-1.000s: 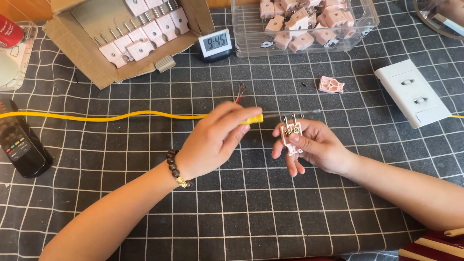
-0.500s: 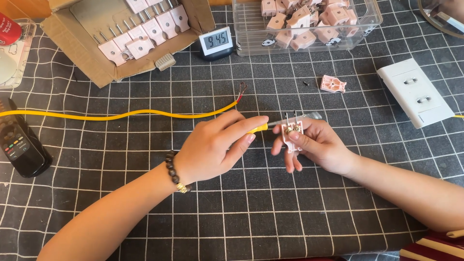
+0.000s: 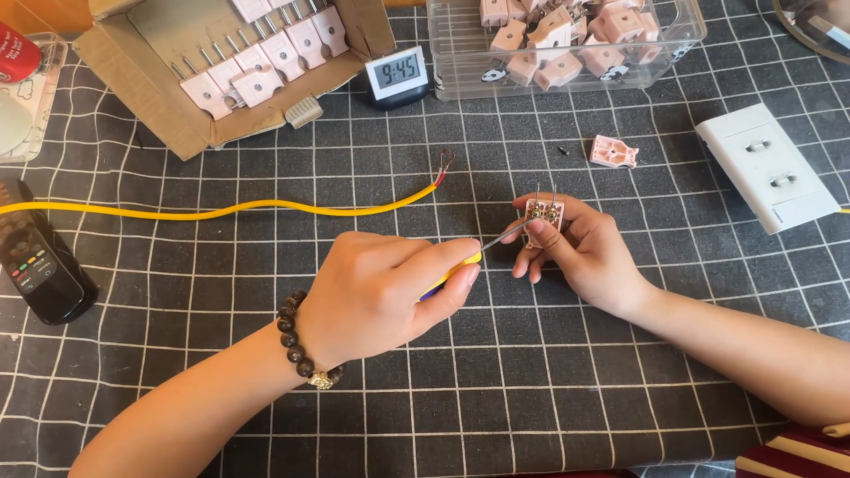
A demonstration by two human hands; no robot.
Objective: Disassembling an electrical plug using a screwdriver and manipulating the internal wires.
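Driving a screwdriver into an opened pink plug at the desk's centre, the left hand is clamped on the yellow handle, the right hand pinching the plug; its loose cover and the yellow cable lie apart, so wiring looks undone; open mat spreads toward the near edge; box, clock and tray crowd the far edge.

A black cutting mat carries a white grid; the long cable is yellow; the small plastic plug body is pale pink.
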